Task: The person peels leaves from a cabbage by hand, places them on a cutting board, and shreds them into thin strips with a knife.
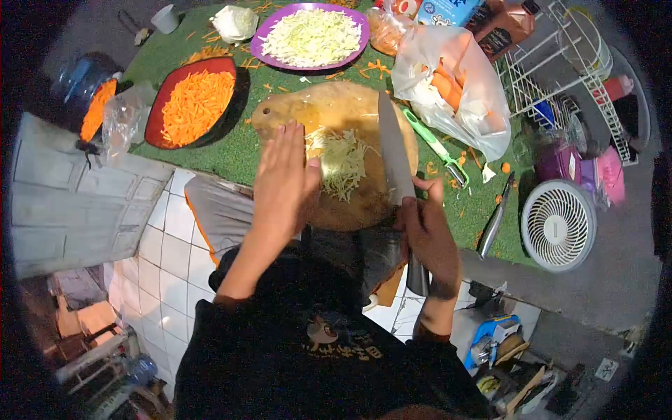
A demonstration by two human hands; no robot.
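Observation:
A large kitchen knife [396,154] is in my right hand [430,241], with the fingers wrapped near the handle and the blade pointing away over the right side of a round wooden cutting board [343,101]. My left hand [283,182] has its fingers stretched out over the board's left part, the thumb beside a small heap of shredded cabbage [341,164]. The cabbage lies mid-board, apart from the blade. A green-handled peeler [434,143] rests just right of the board.
Beyond the board stands a purple plate [260,52] of shredded cabbage. A dark red bowl [152,115] of shredded carrot is at left. To the right are a plastic bag [483,70] with carrots, another knife [497,217], a fan [558,225] and a wire rack [546,49].

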